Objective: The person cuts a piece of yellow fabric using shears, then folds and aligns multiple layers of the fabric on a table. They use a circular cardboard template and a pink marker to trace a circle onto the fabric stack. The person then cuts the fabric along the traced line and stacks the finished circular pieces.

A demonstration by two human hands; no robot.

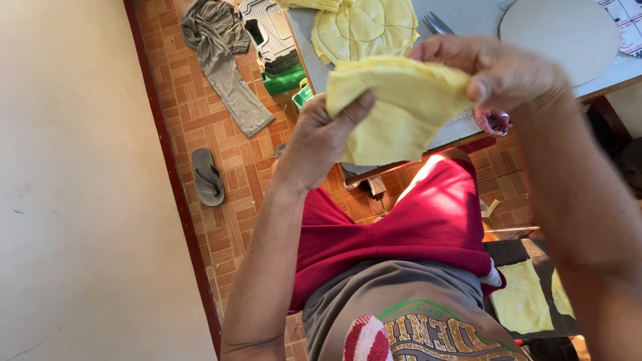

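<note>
Left hand: clenched on the near edge of a folded yellow cloth piece, thumb on top.
Right hand: pinching the same piece at its 2 o'clock corner, above the table edge.
Risk: a loosened pinch could let the fold open or slip to the tiled floor.
Surface: grey table, stitched yellow pieces at 12 o'clock, round grey disc at 1 o'clock, probably scissors under the right hand.
Room: sandal and grey garment at 10 o'clock.
</note>
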